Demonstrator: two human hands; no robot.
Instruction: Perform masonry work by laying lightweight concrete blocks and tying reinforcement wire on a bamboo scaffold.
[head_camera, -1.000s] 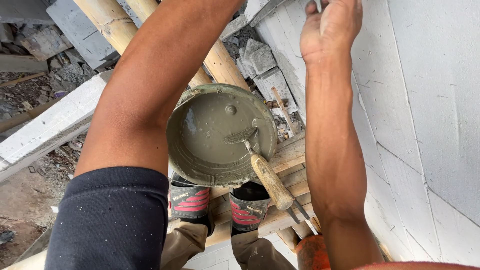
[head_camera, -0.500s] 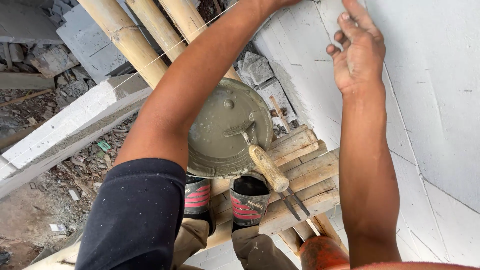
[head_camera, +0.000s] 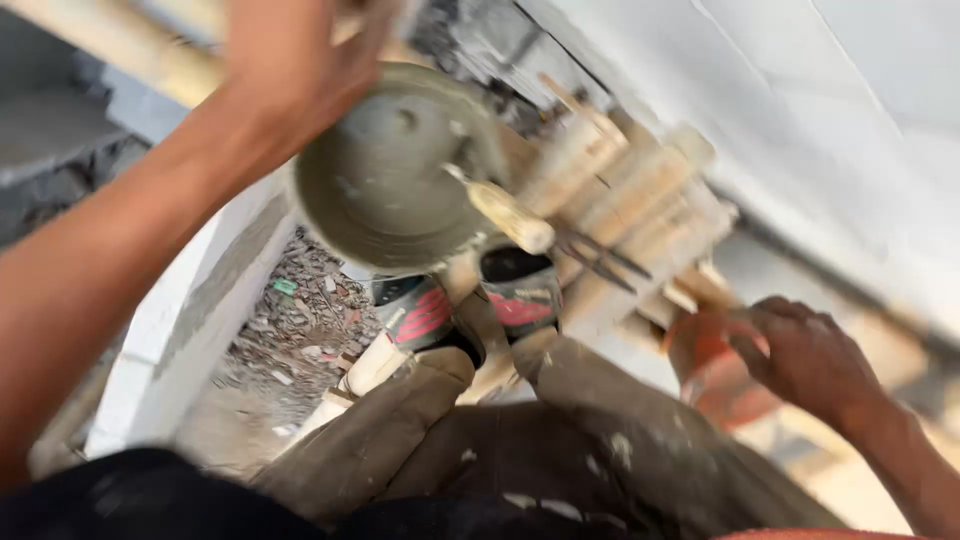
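My left hand (head_camera: 300, 60) is raised at the top edge beside a bamboo pole (head_camera: 120, 50); blur and the frame edge hide its fingers. My right hand (head_camera: 810, 360) is low at the right, its fingers curled over an orange container (head_camera: 710, 380). Below my left hand stands a round bucket (head_camera: 380, 180) smeared with grey mortar. A trowel with a wooden handle (head_camera: 510, 215) leans in it. My boots (head_camera: 415, 310) stand on the wooden planks (head_camera: 630, 200) beside the bucket.
A white block wall (head_camera: 800, 90) rises at the right. Pliers (head_camera: 600, 255) lie on the planks. A white beam (head_camera: 190, 310) and rubble-strewn ground (head_camera: 300, 330) lie far below at the left. The whole view is blurred.
My right hand has dropped from the wall down to the orange container. The view has swung down and left, and my trousers and knees now show.
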